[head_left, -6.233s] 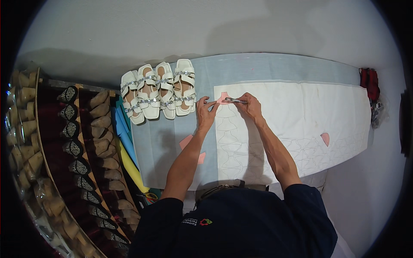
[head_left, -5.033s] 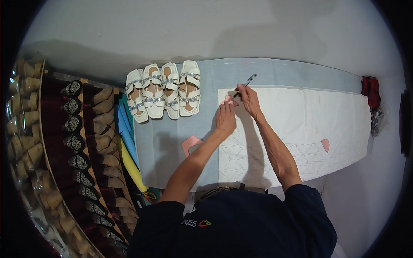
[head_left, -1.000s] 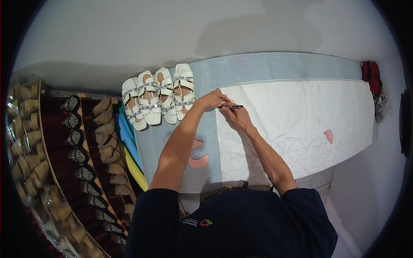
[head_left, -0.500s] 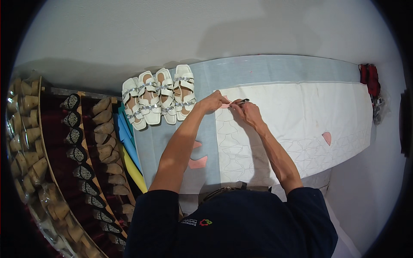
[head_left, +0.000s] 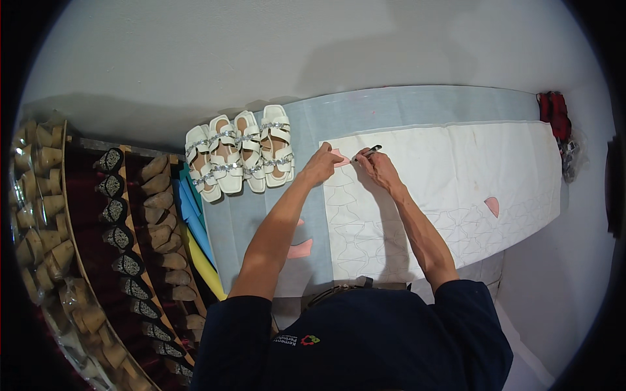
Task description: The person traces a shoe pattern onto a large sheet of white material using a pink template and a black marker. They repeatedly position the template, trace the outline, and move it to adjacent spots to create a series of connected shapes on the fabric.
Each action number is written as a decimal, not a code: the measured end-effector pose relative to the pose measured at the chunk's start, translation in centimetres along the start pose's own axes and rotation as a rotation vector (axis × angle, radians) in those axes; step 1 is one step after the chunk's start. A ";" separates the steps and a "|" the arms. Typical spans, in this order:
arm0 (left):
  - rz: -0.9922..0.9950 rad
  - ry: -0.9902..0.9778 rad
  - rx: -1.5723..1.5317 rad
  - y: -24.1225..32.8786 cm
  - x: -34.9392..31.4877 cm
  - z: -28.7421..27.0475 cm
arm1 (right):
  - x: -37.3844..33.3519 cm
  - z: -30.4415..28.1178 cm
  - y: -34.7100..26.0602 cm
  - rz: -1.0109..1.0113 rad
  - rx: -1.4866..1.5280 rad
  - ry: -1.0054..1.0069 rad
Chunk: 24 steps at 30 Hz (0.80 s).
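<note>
A white sheet [head_left: 443, 169] with many traced outlines is spread on the table. At its far left corner my left hand [head_left: 320, 164] pins a small pink pattern piece [head_left: 340, 158] flat, fingers drawn together on its left side. Just right of that piece, my right hand [head_left: 379, 171] grips a dark pen [head_left: 370, 152], its tip close to the piece's right edge. Another pink piece [head_left: 492, 206] lies on the right part of the sheet. Beside my left forearm, a further pink piece [head_left: 300, 249] rests on the grey-blue table cover [head_left: 261, 218], and a sliver of another shows.
White sandals [head_left: 277, 143] with jewelled straps stand at the table's far left. Racks of shoe lasts [head_left: 173, 260] and black patterned shoes [head_left: 127, 264] fill the left side. Blue and yellow rolled sheets [head_left: 204, 257] lean there. A red-and-black bundle [head_left: 554, 117] sits at the far right corner.
My right hand and the pen have shifted slightly right, leaving a small gap between my hands. More of the pink piece shows under my left fingers. The whole view has shifted a little.
</note>
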State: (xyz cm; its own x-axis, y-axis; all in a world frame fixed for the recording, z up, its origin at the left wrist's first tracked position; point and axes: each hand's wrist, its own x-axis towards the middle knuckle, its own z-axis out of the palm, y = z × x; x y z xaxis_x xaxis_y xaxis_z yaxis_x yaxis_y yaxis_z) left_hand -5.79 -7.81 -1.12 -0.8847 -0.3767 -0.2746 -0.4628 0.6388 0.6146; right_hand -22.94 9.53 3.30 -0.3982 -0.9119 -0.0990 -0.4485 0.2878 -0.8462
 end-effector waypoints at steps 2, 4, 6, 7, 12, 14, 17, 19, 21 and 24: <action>0.036 0.145 0.080 0.6 -0.7 1.3 | -1.1 -0.7 -0.5 0.083 0.059 0.058; 0.084 0.298 0.178 0.6 -1.7 2.9 | -2.5 -1.1 -1.1 0.150 0.106 0.104; 0.069 0.395 0.094 1.1 -2.5 3.7 | -4.7 -1.5 -1.3 0.223 0.133 0.150; 0.061 0.443 0.050 1.4 -2.9 4.2 | -6.1 -1.5 -1.0 0.210 0.152 0.194; -0.434 0.488 -0.264 2.2 -4.7 5.7 | -12.5 1.0 0.5 0.200 0.311 0.319; -0.568 0.506 -0.603 2.1 -6.0 7.0 | -14.4 1.6 0.8 0.264 0.312 0.282; -0.650 0.562 -1.249 5.0 -8.2 9.6 | -17.0 2.7 2.2 0.309 0.216 0.275; -0.707 0.539 -1.491 6.7 -9.9 11.4 | -18.0 3.2 2.8 0.350 0.202 0.236; -0.702 0.558 -1.609 8.3 -11.3 13.3 | -18.8 3.4 3.6 0.340 0.166 0.227; -0.712 0.575 -1.753 10.8 -12.5 16.0 | -19.5 2.6 4.3 0.262 0.097 0.242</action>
State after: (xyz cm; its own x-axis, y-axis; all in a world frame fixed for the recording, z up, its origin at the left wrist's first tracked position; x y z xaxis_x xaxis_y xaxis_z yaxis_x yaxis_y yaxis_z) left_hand -0.66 14.56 -2.89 -0.3110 -0.5851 -0.7490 0.2081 -0.8109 0.5470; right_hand -14.99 27.80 0.20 -0.6724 -0.7122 -0.2019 -0.2328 0.4624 -0.8556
